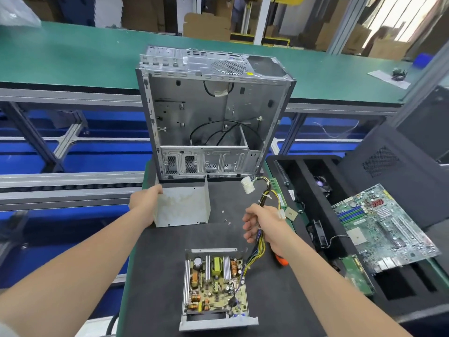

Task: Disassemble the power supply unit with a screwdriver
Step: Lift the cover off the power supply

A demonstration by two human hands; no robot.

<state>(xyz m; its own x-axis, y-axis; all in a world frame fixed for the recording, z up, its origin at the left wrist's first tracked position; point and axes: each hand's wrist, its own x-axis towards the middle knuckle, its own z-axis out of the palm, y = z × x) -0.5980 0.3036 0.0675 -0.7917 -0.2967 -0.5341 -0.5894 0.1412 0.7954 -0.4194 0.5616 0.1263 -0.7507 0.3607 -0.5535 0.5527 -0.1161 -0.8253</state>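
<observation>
Power supply unit [216, 288], lidless; computer case [209, 113] behind (screws [226, 220] between).

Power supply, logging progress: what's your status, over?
Left hand grips the removed cover. Right hand holds the cable bundle. Power supply open, board exposed. Loose screws on mat.

The screwdriver [281, 260] lies hidden under the right forearm [315, 271] except its orange handle end.

Bright, even indoor light with soft shadows; a window [398, 18] glares white top right (blown out). Wide-angle bending at edges, corners blurred.
</observation>
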